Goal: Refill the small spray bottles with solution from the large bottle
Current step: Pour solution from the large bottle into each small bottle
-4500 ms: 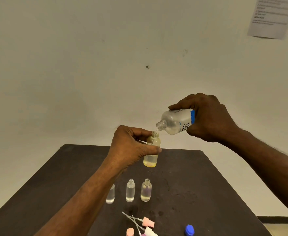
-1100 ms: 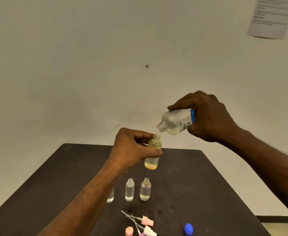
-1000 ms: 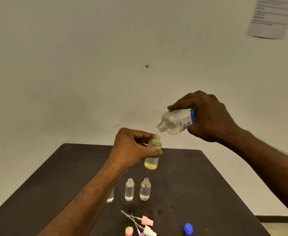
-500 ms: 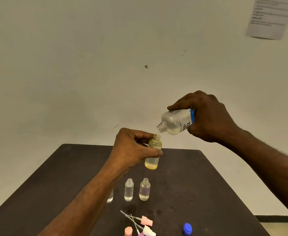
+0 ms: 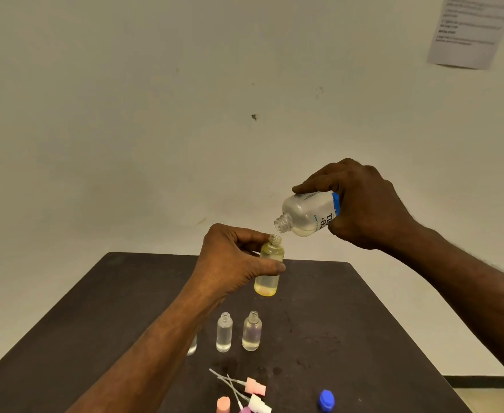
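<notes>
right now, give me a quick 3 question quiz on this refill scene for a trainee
1. True or false: the large bottle in the right hand has its cap on.
2. Which hand grips the yellowish small bottle? A) left hand B) right hand C) neither
3. Fill in: the blue cap lies on the ___.

Key:
1. False. Its neck is open and tilted down toward the small bottle's mouth.
2. A. The bottle is held above the table.
3. Table, near its front edge, right of the pink spray tops.
</notes>
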